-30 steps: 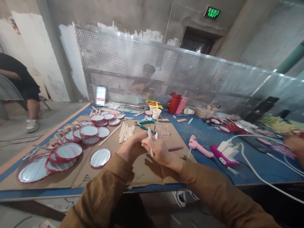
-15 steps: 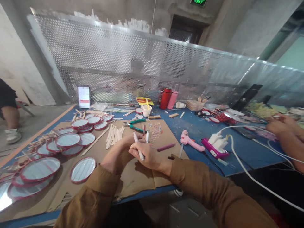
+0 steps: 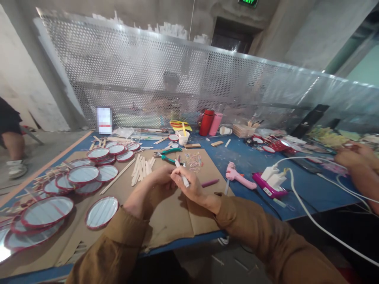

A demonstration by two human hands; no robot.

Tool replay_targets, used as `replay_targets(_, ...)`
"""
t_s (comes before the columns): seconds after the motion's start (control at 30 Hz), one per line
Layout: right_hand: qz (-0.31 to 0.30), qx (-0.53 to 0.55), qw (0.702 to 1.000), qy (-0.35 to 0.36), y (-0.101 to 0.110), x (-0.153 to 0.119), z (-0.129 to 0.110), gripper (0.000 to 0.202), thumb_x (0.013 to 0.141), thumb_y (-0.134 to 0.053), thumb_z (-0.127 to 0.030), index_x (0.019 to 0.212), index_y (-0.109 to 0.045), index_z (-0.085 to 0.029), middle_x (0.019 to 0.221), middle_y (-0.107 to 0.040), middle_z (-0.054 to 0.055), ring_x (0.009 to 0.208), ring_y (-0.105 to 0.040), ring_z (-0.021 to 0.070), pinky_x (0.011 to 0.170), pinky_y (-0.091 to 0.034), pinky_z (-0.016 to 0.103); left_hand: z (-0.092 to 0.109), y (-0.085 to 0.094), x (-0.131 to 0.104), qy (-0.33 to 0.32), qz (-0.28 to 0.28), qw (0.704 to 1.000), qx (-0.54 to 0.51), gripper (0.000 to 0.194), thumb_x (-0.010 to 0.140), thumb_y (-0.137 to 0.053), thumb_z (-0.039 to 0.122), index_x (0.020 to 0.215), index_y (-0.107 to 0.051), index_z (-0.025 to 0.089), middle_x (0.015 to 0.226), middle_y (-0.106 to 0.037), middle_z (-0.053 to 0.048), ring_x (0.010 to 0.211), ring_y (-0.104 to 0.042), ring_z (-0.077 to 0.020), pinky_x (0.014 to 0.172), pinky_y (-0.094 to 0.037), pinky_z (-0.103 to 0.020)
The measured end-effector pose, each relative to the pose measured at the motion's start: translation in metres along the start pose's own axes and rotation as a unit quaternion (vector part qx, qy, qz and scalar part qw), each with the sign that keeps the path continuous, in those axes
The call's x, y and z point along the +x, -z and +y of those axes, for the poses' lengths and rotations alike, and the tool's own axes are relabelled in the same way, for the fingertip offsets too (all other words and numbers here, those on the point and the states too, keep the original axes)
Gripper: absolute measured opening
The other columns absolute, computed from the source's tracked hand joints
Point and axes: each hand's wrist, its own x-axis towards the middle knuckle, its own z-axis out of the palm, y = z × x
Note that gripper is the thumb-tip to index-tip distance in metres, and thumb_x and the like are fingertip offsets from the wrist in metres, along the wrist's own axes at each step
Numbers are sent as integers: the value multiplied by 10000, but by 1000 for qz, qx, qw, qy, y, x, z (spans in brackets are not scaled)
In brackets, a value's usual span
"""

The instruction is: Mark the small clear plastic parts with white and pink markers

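Observation:
My right hand [image 3: 192,187] is closed around a white marker pen [image 3: 185,180], which slants across the fingers. Just left of it and partly behind it is my left hand [image 3: 161,177], its fingers curled; what they hold is hidden by the right hand. Both hands are above a brown cardboard sheet [image 3: 166,232]. Beyond them lie teal-handled pliers [image 3: 168,158] and small pale curled bits [image 3: 194,161]. Flat wooden sticks [image 3: 143,169] are heaped left of the hands. To the right, a purple stick-like pen [image 3: 210,183] rests on the cardboard.
Red-rimmed round mirrors [image 3: 83,174] are piled at left. A pink glue gun [image 3: 239,178] and a purple power strip [image 3: 269,187] with white cables stand right. Red [image 3: 206,122] and pink bottles [image 3: 216,124] stand before a perforated metal screen [image 3: 133,71]. Another person's hands [image 3: 355,156] are at far right.
My right hand has moved slightly right and up with the marker pen, turning it. My left hand has shifted a little right, and its fingertips are now more covered.

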Motion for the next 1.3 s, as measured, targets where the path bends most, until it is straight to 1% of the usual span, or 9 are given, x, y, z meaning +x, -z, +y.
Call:
replay_targets(0.13, 9, 4, 1000, -13, 1, 2, 3, 232, 900, -454, -396, 791, -549, -214, 598, -534, -30, 556, -495, 104, 536, -396, 222, -2, -1, -1, 10, -24, 999, 41, 184, 635, -492, 97, 463, -527, 153, 398, -491, 10, 378, -434, -81, 399, -295, -188)
replay_targets(0.27, 28, 1, 999, -29, 6, 7, 2, 250, 896, -455, -414, 774, -536, -211, 548, -466, -46, 505, -449, 98, 493, -366, 221, -2, 1, 0, -5, -49, 999, 18, 168, 747, -494, 212, 608, -569, 153, 455, -542, 6, 363, -475, -94, 401, -334, -199)
replay_targets(0.37, 39, -4, 999, -33, 9, 10, 2, 272, 903, -441, -426, 761, -527, -210, 527, -434, -53, 485, -432, 96, 488, -364, 222, -3, 4, 1, -26, -74, 997, 16, 179, 777, -507, 273, 662, -567, 149, 472, -555, 8, 359, -486, -92, 407, -351, -197)
replay_targets(0.5, 56, -13, 998, -33, 10, 12, 6, 284, 904, -438, -437, 760, -527, -209, 542, -447, -47, 477, -433, 97, 488, -362, 229, -6, 5, 2, -45, -92, 995, 20, 180, 791, -486, 277, 690, -556, 146, 495, -572, 10, 360, -489, -86, 402, -350, -190)
replay_targets(0.67, 106, -49, 993, -34, 12, 15, 9, 256, 898, -460, -411, 757, -537, -211, 525, -451, -45, 506, -450, 112, 529, -379, 237, -9, 5, 3, -42, -92, 995, 28, 190, 810, -459, 274, 702, -553, 149, 492, -562, 22, 358, -486, -81, 392, -340, -186)
replay_targets(0.77, 126, -68, 989, -39, 15, 16, 11, 249, 890, -475, -403, 735, -512, -212, 526, -437, -52, 487, -424, 104, 517, -366, 230, -11, 4, 4, -44, -89, 995, 24, 215, 824, -447, 289, 708, -558, 146, 501, -569, 20, 359, -478, -71, 394, -337, -179)
replay_targets(0.97, 170, -86, 981, -43, 25, 19, 24, 267, 886, -465, -433, 739, -492, -211, 551, -435, -56, 470, -402, 90, 480, -348, 214, -16, 2, 6, -51, -52, 997, 23, 251, 829, -448, 283, 641, -533, 140, 501, -565, 9, 348, -462, -66, 383, -321, -183)
replay_targets(1.13, 195, -51, 977, -65, 28, 19, 28, 304, 871, -478, -493, 755, -484, -212, 505, -408, -74, 423, -374, 77, 429, -312, 205, -17, 3, 7, -58, -60, 996, 23, 249, 838, -442, 280, 655, -536, 140, 495, -551, 20, 341, -451, -59, 377, -308, -180)
replay_targets(1.3, 209, 26, 975, -72, 28, 16, 18, 363, 863, -466, -556, 792, -525, -205, 486, -399, -83, 370, -349, 62, 390, -297, 201, -16, 2, 6, -64, -60, 996, 13, 267, 841, -443, 271, 623, -527, 141, 495, -536, 22, 343, -447, -52, 376, -303, -179)
